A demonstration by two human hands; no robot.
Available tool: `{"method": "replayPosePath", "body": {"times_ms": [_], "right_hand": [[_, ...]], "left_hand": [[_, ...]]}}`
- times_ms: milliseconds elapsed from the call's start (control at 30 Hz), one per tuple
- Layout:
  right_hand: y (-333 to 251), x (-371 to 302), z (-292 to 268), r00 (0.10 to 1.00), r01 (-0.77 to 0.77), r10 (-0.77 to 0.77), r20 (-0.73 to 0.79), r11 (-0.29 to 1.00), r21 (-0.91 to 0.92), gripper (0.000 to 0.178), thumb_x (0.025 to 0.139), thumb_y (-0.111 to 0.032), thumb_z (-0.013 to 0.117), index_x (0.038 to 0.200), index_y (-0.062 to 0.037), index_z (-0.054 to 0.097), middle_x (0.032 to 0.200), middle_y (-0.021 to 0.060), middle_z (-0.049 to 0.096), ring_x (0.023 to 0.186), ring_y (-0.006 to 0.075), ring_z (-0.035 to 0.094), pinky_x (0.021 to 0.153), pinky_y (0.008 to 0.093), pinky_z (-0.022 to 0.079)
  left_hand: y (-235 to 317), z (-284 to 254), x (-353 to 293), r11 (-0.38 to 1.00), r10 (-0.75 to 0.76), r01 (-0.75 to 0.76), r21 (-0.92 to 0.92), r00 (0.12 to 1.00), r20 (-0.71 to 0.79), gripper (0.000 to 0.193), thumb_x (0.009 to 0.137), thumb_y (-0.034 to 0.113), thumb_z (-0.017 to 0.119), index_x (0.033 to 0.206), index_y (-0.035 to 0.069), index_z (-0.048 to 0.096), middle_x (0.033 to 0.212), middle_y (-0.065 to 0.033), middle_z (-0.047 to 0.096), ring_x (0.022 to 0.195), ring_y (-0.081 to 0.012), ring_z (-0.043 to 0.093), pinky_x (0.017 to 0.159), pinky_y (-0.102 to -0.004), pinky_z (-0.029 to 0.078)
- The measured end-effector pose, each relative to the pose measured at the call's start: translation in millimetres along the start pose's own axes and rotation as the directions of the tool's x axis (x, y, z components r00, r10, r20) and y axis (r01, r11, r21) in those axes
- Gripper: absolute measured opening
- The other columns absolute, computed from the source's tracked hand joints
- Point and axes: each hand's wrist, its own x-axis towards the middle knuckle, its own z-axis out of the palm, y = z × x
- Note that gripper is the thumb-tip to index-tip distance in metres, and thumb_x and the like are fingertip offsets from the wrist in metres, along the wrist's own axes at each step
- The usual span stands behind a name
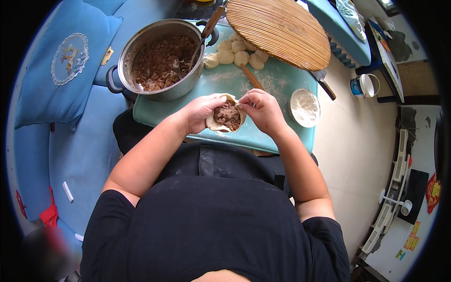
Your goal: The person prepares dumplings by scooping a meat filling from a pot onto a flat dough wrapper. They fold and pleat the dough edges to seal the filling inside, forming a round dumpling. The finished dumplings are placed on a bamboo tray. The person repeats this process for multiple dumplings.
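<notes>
A round dough wrapper [215, 126] heaped with brown minced filling [227, 116] rests in my left hand [199, 112], whose fingers curl round its left side with the thumb on the top rim. My right hand [261, 109] pinches the wrapper's upper right edge between thumb and fingertips. The wrapper's top gapes and the filling shows. Just beyond my hands a wooden rolling pin [252, 77] lies on the floured turquoise table [206, 92], partly hidden. Up and to the left stands a big metal pot [170, 92] of the same filling, with a wooden-handled spoon [201, 46] leaning in it.
Several dough pieces [226, 57] lie at the table's far side, beside a round slatted wooden tray [282, 32]. At the right edge sit a bowl of flour [305, 108] and a knife [325, 85]. A blue sofa [80, 136] flanks the left; a white bucket [361, 86] stands on the floor.
</notes>
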Motion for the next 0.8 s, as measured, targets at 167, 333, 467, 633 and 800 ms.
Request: {"method": "replayPosePath", "body": {"times_ms": [167,333,467,633,800], "right_hand": [[1.9,1.2,3.1,0.995,0.073,-0.077,-0.056,0.995,-0.074,0.009,0.075,-0.002,0.065,0.084,-0.0007,0.063,0.082,0.0084,0.058,0.074,0.0207,0.059,0.066,0.0286,0.048],[-11.0,7.0,-5.5,0.993,-0.081,0.075,0.095,0.994,0.067,0.010,0.074,-0.007,0.066,0.083,-0.0021,0.064,0.085,0.0076,0.061,0.077,0.0231,0.060,0.069,0.0317,0.049],[-1.5,5.5,-4.7,0.976,-0.139,0.109,0.186,0.979,0.152,0.014,0.073,-0.006,0.067,0.085,-0.0016,0.064,0.083,0.0079,0.060,0.076,0.0204,0.060,0.068,0.0303,0.049],[3.6,2.0,0.1,0.988,-0.008,0.004,0.152,1.000,0.022,0.014,0.075,-0.003,0.067,0.088,0.0005,0.064,0.077,0.0061,0.058,0.073,0.0149,0.058,0.066,0.0268,0.048],[9.7,0.8,3.1,0.994,-0.105,0.105,-0.011,0.994,0.010,0.013,0.076,-0.006,0.067,0.087,0.0010,0.063,0.078,0.0067,0.059,0.074,0.0151,0.059,0.067,0.0263,0.048]], "left_hand": [[2.1,12.8,-4.9,0.992,0.043,-0.036,0.125,0.997,-0.059,0.034,0.090,0.015,0.052,0.120,0.002,0.044,0.110,-0.0104,0.057,0.097,-0.0181,0.059,0.085,-0.0337,0.050],[0.8,5.2,-3.2,0.981,0.043,-0.037,0.190,0.999,-0.030,0.033,0.088,0.013,0.054,0.118,0.001,0.048,0.108,-0.0101,0.058,0.098,-0.0169,0.058,0.085,-0.0317,0.049],[1.1,4.2,-2.1,0.968,-0.028,0.036,0.248,0.999,-0.036,0.035,0.088,0.013,0.054,0.120,0.000,0.049,0.109,-0.0103,0.058,0.100,-0.0169,0.057,0.089,-0.0317,0.046],[0.1,3.0,-1.4,0.968,-0.014,0.026,0.251,0.999,-0.050,0.037,0.088,0.016,0.054,0.120,0.000,0.049,0.111,-0.0108,0.057,0.104,-0.0165,0.055,0.089,-0.0314,0.046],[16.8,2.6,-9.1,0.984,-0.166,0.165,0.066,0.986,0.009,0.040,0.088,0.026,0.055,0.121,0.004,0.048,0.114,-0.0092,0.056,0.102,-0.0162,0.056,0.082,-0.0312,0.050]]}}
